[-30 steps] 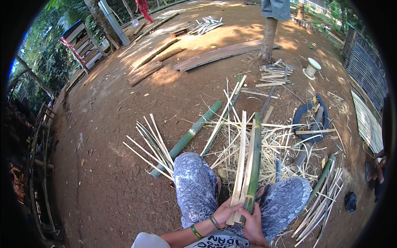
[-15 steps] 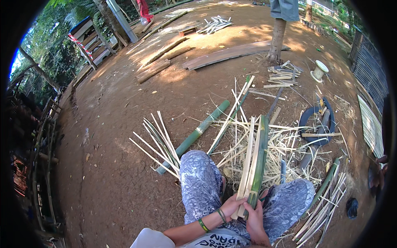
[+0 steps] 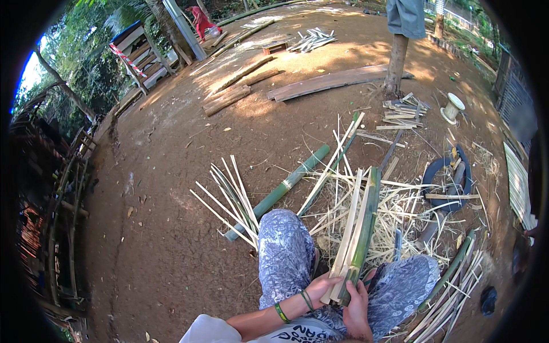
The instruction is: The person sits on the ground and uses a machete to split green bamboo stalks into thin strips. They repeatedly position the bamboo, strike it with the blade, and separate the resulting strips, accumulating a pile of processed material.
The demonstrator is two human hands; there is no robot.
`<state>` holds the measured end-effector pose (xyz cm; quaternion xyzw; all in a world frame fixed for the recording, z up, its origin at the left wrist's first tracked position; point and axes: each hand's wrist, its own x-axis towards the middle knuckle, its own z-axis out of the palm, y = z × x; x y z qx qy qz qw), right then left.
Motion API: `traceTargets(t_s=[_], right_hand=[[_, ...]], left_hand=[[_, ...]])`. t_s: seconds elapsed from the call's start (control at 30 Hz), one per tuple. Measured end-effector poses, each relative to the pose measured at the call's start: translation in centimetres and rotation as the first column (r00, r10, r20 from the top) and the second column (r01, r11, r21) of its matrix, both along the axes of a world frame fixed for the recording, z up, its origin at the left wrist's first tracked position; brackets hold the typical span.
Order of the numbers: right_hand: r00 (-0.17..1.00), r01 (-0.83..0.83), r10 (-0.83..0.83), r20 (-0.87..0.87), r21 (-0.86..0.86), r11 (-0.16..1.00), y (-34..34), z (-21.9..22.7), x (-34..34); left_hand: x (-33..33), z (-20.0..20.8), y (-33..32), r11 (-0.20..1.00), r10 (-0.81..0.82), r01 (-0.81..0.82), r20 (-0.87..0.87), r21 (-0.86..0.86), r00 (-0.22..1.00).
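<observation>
Outdoors, both hands (image 3: 337,291) gripping split bamboo (image 3: 359,228) (green-skinned)

Open room lies to the person's left: the bare dirt ground (image 3: 171,171) runs unblocked from the left knee (image 3: 283,251) outward, with only a fan of thin bamboo strips (image 3: 229,194) and a whole green bamboo pole (image 3: 286,186) lying across it just ahead of that knee. Straight ahead the way is crowded: the split bamboo piece (image 3: 360,228) rises between the knees, held at its lower end by the left hand (image 3: 323,284) and right hand (image 3: 357,303), and behind it a thick litter of pale shavings (image 3: 394,211) covers the ground. To the right, a dark tyre (image 3: 452,177) and a bundle of bamboo slats (image 3: 452,286) beside the right knee (image 3: 406,280) close that side.
</observation>
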<state>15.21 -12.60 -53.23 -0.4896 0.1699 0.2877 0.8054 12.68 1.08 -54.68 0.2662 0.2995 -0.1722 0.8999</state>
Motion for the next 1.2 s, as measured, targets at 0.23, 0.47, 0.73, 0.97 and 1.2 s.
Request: traceTargets(t_s=[0.23,0.47,0.73,0.97,1.2], right_hand=[[1.000,0.001,-0.001,-0.008,0.015,1.000,-0.5,-0.1,-0.1],[1.000,-0.011,0.012,-0.016,0.084,0.996,-0.9,0.1,0.1],[1.000,0.020,-0.019,-0.025,0.056,0.998,-0.4,-0.7,-0.8],[0.996,0.020,-0.015,-0.086,0.060,0.998,-0.7,-0.5,-0.8],[0.998,0.060,-0.060,-0.003,0.023,0.998,-1.2,-0.3,-0.6]], left_hand=[[-0.3,-0.8,-0.1,1.000,0.008,-0.008,0.004,-0.009,1.000],[-0.4,-0.2,0.1,0.999,0.022,-0.022,0.005,-0.029,1.000],[-1.0,-0.7,0.2,1.000,-0.005,0.005,0.014,-0.010,1.000],[-1.1,-1.1,-0.1,0.999,-0.033,0.034,-0.024,0.035,0.999],[-0.6,0.1,0.0,1.000,-0.020,0.021,-0.036,0.018,0.999]])
